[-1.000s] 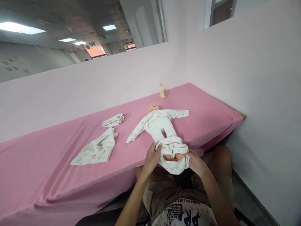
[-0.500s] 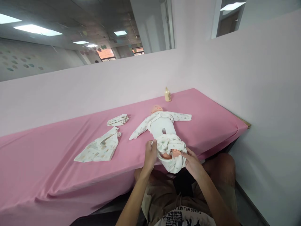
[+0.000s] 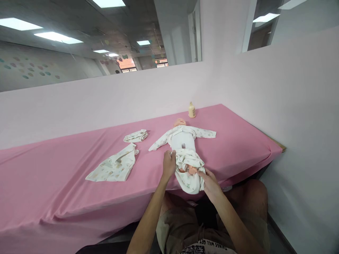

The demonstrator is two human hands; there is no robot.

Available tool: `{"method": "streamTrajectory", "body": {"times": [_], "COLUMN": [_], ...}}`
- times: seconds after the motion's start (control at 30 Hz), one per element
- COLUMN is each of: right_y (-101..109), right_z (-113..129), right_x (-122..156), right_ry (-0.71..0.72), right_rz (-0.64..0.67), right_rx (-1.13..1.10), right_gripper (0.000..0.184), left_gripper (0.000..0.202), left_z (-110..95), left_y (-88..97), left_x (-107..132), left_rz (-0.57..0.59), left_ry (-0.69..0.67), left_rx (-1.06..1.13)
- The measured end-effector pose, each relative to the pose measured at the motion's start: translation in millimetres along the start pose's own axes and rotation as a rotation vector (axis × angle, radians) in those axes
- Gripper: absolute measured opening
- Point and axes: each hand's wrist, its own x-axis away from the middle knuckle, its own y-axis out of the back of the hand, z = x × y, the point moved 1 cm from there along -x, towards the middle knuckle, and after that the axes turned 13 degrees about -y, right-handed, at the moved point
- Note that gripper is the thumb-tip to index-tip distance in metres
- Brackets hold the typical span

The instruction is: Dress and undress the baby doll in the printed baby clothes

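A baby doll [image 3: 183, 139] lies on its back on the pink table [image 3: 66, 190], head toward the wall, in a white patterned top with sleeves spread. Bunched white patterned trousers [image 3: 189, 165] sit over its legs, and bare feet poke out. My left hand [image 3: 168, 164] is closed on the trousers' waistband at the doll's left side. On the other side, my right hand [image 3: 210, 181] grips the lower part of the same garment near the table's front edge.
A folded patterned cloth [image 3: 113, 167] and a small bundled garment [image 3: 136, 135] lie to the left of the doll. A cream bottle [image 3: 192, 110] stands by the back wall. Pale pink walls close the back and right. My knees are under the table edge.
Both hands have pulled the trousers farther up the doll's legs, away from me. The camera has tilted up slightly.
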Motion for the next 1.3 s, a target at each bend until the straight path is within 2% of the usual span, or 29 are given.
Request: {"method": "streamTrajectory", "body": {"times": [0.1,0.23,0.3,0.43,0.53,0.63,0.73,0.83,0.97,1.07,1.2,1.3], "right_y": [8,10,7,-2,-5,-6,-12,-20,-25,-20,-11,-11], "right_z": [-15,-38,-44,-44,-42,-41,-39,-33,-29,-34,-43,-43], "right_x": [11,24,25,24,27,31,34,37,39,36,29,26], "right_ry": [-0.054,-0.263,-0.339,-0.272,-0.188,-0.148,-0.139,-0.115,-0.122,-0.145,-0.194,-0.224], "right_rz": [0.053,0.192,0.223,0.313,0.344,0.352,0.376,0.421,0.458,0.422,0.366,0.349], "right_rx": [-0.117,-0.217,-0.255,-0.316,-0.308,-0.27,-0.216,-0.17,-0.178,-0.184,-0.167,-0.196], "right_gripper": [0.038,0.033,0.032,0.039,0.042,0.043,0.041,0.039,0.046,0.046,0.04,0.039], "left_gripper": [0.028,0.035,0.039,0.045,0.044,0.037,0.037,0.036,0.033,0.027,0.019,0.02], "left_z": [-8,-22,-32,-51,-57,-58,-59,-63,-69,-68,-63,-61], "left_y": [9.2,26.1,33.6,45.5,54.1,59.2,56.8,50.5,46.7,46.9,45.0,42.7], "left_x": [14,29,33,39,46,53,57,59,57,51,39,35], "left_rz": [0.027,0.126,0.22,0.535,0.775,0.886,0.848,0.721,0.612,0.537,0.374,0.359], "left_ry": [0.018,0.187,0.295,0.412,0.383,0.333,0.395,0.525,0.603,0.631,0.619,0.584], "left_rx": [-0.077,0.109,0.226,0.386,0.353,0.329,0.426,0.597,0.739,0.766,0.714,0.698]}}
